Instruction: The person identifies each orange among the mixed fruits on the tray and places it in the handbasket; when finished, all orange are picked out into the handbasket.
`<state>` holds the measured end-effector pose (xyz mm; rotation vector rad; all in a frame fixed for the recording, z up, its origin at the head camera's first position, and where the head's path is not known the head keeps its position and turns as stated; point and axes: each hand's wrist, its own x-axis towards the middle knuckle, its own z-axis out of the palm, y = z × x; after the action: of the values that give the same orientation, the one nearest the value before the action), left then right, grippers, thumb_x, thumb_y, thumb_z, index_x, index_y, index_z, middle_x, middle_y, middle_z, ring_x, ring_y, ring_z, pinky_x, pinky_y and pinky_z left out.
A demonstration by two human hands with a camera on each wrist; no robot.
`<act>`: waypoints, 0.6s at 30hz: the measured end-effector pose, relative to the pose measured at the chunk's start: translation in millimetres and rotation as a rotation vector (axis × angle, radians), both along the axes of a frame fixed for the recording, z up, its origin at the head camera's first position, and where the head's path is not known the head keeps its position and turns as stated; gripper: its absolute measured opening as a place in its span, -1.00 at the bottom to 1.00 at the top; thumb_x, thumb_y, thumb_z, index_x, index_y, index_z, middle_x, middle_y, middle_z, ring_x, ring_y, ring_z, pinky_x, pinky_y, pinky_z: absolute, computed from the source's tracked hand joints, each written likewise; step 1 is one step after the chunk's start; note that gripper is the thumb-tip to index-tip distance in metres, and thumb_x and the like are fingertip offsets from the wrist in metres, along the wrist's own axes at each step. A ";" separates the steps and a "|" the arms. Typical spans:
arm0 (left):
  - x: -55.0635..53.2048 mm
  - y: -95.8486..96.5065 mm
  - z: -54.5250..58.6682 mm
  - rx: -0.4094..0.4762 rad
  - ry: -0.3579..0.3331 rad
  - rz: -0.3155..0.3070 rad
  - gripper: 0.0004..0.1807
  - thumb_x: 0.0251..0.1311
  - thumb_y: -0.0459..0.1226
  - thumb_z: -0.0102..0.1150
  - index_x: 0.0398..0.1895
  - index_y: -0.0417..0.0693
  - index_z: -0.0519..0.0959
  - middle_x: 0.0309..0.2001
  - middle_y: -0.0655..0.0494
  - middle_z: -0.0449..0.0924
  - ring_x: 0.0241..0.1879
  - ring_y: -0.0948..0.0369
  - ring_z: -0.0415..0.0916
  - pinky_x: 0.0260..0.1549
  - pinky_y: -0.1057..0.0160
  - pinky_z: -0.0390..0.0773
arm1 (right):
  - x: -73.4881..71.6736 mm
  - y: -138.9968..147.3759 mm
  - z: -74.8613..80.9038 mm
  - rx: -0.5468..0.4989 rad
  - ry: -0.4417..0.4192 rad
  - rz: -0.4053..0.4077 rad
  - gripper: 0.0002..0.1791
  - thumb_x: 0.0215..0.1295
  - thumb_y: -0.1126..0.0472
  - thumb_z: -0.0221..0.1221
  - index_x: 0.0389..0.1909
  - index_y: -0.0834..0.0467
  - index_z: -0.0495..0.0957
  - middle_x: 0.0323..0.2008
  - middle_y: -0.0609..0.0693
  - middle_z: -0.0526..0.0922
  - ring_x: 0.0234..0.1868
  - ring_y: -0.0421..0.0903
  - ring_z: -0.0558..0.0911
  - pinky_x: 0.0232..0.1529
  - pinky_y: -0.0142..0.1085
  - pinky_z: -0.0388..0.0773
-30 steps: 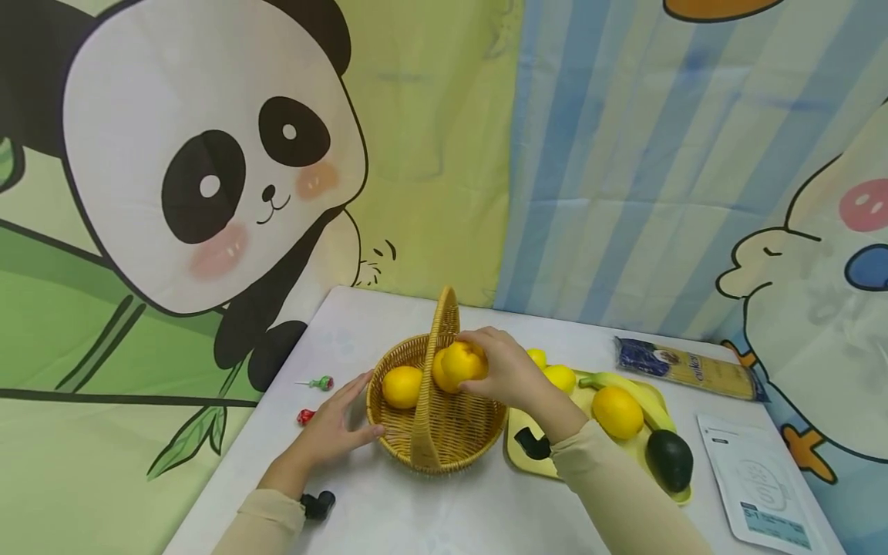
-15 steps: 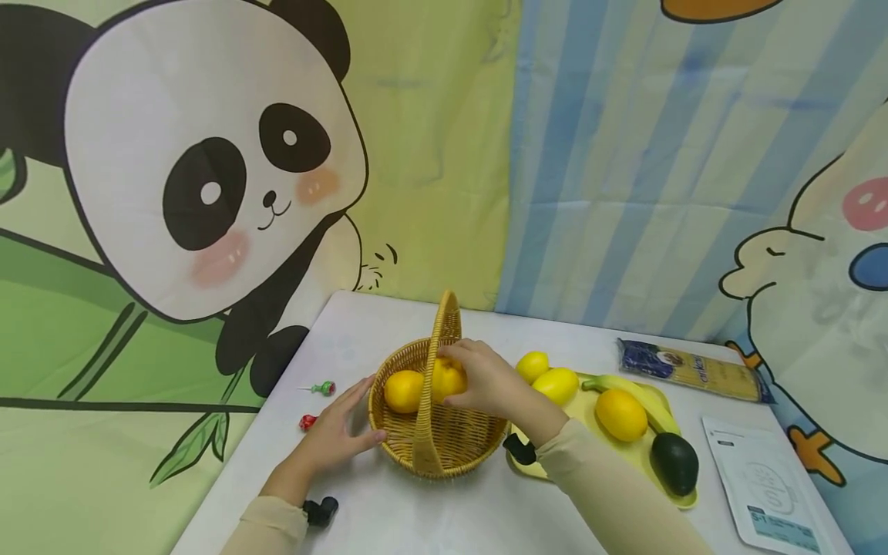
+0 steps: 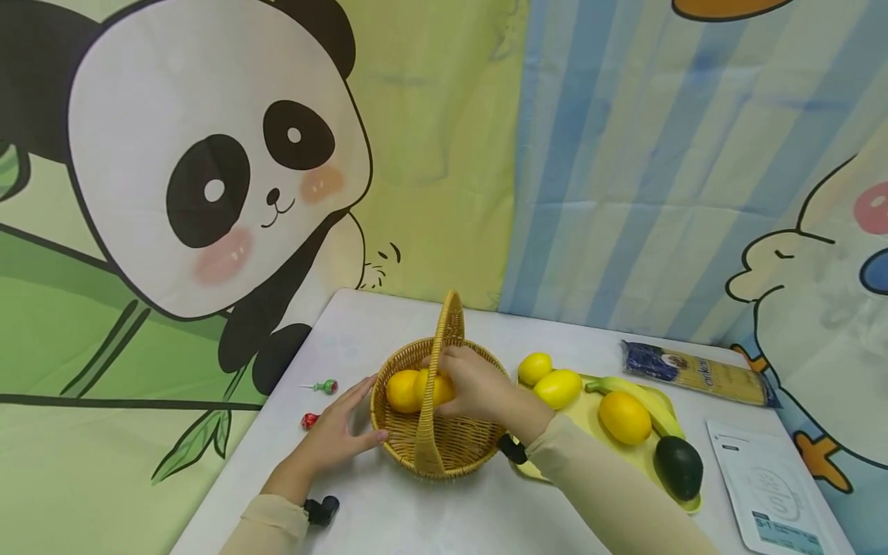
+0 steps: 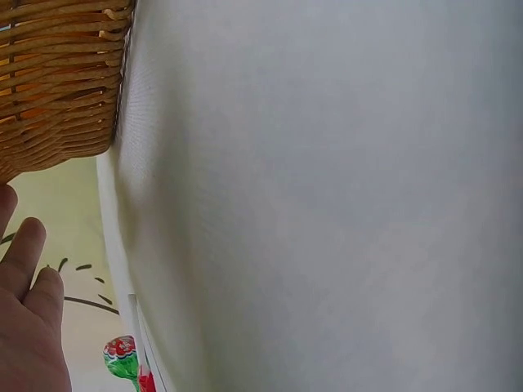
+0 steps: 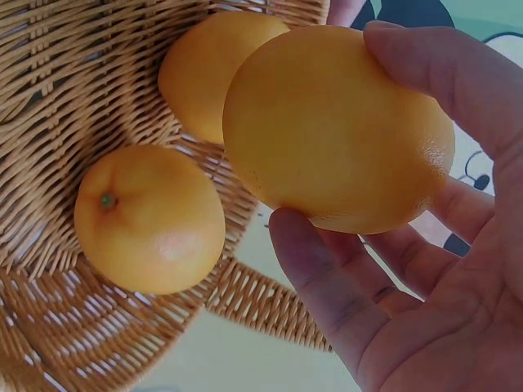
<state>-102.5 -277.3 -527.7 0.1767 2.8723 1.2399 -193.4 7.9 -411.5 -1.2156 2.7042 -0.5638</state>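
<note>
A wicker basket (image 3: 465,451) with an arched handle (image 3: 427,439) stands on the white table. My right hand (image 3: 479,385) reaches into it and holds an orange (image 5: 335,131) between thumb and fingers. Two more oranges lie in the basket; the right wrist view shows one with a green stem end (image 5: 151,224) and another orange (image 5: 204,73) partly behind the held one. On the basket's left side, my left hand (image 3: 329,435) rests against the rim, thumb at the front and fingers extended. The left wrist view catches only part of that hand (image 4: 29,318) below the wicker wall.
Right of the basket, a yellow tray (image 3: 590,420) bears two lemons (image 3: 558,388), a banana (image 3: 648,401), an orange (image 3: 624,418) and an avocado (image 3: 678,468). Beyond lie a pasta packet (image 3: 701,374) and a white pouch (image 3: 766,486). Green (image 3: 326,386) and red (image 3: 309,421) lollipops lie at left.
The right hand has lowered the orange from above the basket down into it and shifted slightly left. My left hand keeps its place at the rim.
</note>
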 end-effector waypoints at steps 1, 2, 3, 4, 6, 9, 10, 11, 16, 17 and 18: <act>0.1 -0.1 0.0 0.000 -0.004 0.000 0.14 0.07 0.24 0.50 0.68 0.38 0.09 0.67 0.09 0.13 0.66 -0.13 0.07 0.52 -0.42 0.16 | 0.3 -1.7 -0.1 0.003 -0.008 0.004 -0.18 0.02 0.01 0.60 0.37 0.00 0.57 0.29 0.06 0.61 0.32 0.08 0.55 0.40 -0.06 0.55; 0.4 -0.3 0.1 -0.001 -0.008 0.001 0.15 0.06 0.24 0.50 0.68 0.39 0.09 0.67 0.11 0.13 0.66 -0.12 0.06 0.52 -0.41 0.16 | 0.7 -3.4 -0.6 0.006 -0.013 0.007 -0.16 0.02 0.02 0.60 0.38 -0.01 0.55 0.31 0.07 0.60 0.33 0.09 0.55 0.41 -0.05 0.54; 0.3 -0.3 0.1 -0.002 -0.009 0.001 0.15 0.06 0.24 0.50 0.68 0.39 0.08 0.67 0.11 0.12 0.66 -0.12 0.06 0.52 -0.41 0.16 | 1.1 -5.1 -1.2 0.007 -0.017 0.013 -0.15 0.01 0.03 0.61 0.39 0.00 0.55 0.33 0.09 0.60 0.34 0.10 0.55 0.42 -0.03 0.53; 0.3 -0.4 0.0 -0.004 -0.010 0.001 0.14 0.07 0.24 0.50 0.68 0.39 0.08 0.67 0.11 0.12 0.66 -0.12 0.06 0.52 -0.41 0.16 | 1.3 -6.8 -2.0 0.009 -0.018 0.020 -0.16 0.01 0.03 0.60 0.38 0.00 0.55 0.33 0.09 0.60 0.35 0.09 0.55 0.42 -0.03 0.53; 0.5 -0.6 0.0 -0.011 -0.012 0.004 0.15 0.07 0.24 0.50 0.69 0.40 0.07 0.67 0.11 0.12 0.66 -0.12 0.06 0.52 -0.41 0.17 | 1.9 -10.0 -4.1 0.021 -0.007 0.035 -0.16 0.01 0.02 0.60 0.38 -0.01 0.56 0.33 0.07 0.61 0.34 0.07 0.56 0.44 -0.04 0.52; 0.6 -0.6 0.3 -0.013 -0.005 0.003 0.15 0.08 0.21 0.51 0.69 0.36 0.08 0.67 0.07 0.13 0.65 -0.14 0.07 0.52 -0.42 0.18 | 2.3 -13.5 -7.4 0.030 0.014 0.063 -0.19 0.01 0.03 0.60 0.36 -0.01 0.57 0.29 0.00 0.66 0.29 0.00 0.60 0.44 -0.11 0.51; 0.7 -0.6 0.5 -0.012 -0.003 0.002 0.14 0.08 0.20 0.51 0.69 0.35 0.08 0.67 0.06 0.13 0.65 -0.15 0.07 0.51 -0.42 0.18 | 2.9 -14.2 -8.0 0.033 0.021 0.069 -0.20 0.02 0.01 0.59 0.36 -0.02 0.58 0.28 -0.04 0.67 0.27 -0.03 0.60 0.43 -0.14 0.52; 0.8 -0.5 0.8 -0.009 -0.003 0.001 0.14 0.08 0.20 0.51 0.69 0.34 0.08 0.67 0.06 0.14 0.65 -0.15 0.07 0.51 -0.42 0.18 | 3.1 -15.0 -8.7 0.033 0.026 0.081 -0.20 0.02 0.01 0.59 0.35 -0.02 0.58 0.27 -0.06 0.68 0.25 -0.05 0.61 0.42 -0.17 0.53; 1.3 0.5 1.9 -0.006 -0.004 0.002 0.14 0.09 0.20 0.51 0.69 0.36 0.08 0.67 0.10 0.14 0.65 -0.12 0.08 0.52 -0.41 0.17 | 4.3 -18.1 -10.6 0.035 0.031 0.137 -0.21 0.05 -0.02 0.59 0.35 -0.01 0.58 0.28 -0.09 0.69 0.25 -0.13 0.63 0.33 -0.29 0.60; 1.3 0.5 1.9 -0.007 -0.003 0.003 0.14 0.09 0.20 0.51 0.69 0.36 0.08 0.67 0.11 0.14 0.65 -0.12 0.08 0.52 -0.41 0.18 | 4.8 -19.0 -10.6 0.041 0.033 0.146 -0.21 0.05 -0.03 0.59 0.35 -0.01 0.58 0.27 -0.08 0.69 0.25 -0.13 0.64 0.33 -0.29 0.60; 1.4 0.6 2.0 -0.006 -0.003 0.003 0.14 0.09 0.20 0.51 0.69 0.37 0.08 0.67 0.12 0.14 0.65 -0.11 0.08 0.52 -0.41 0.18 | 5.8 -19.8 -10.3 0.054 0.030 0.149 -0.21 0.05 -0.04 0.59 0.35 -0.03 0.57 0.26 -0.07 0.69 0.25 -0.12 0.63 0.32 -0.28 0.60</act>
<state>-101.2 -276.7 -525.7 0.1701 2.8751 1.2310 -187.6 -11.9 -421.8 -1.4071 2.6051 -0.4544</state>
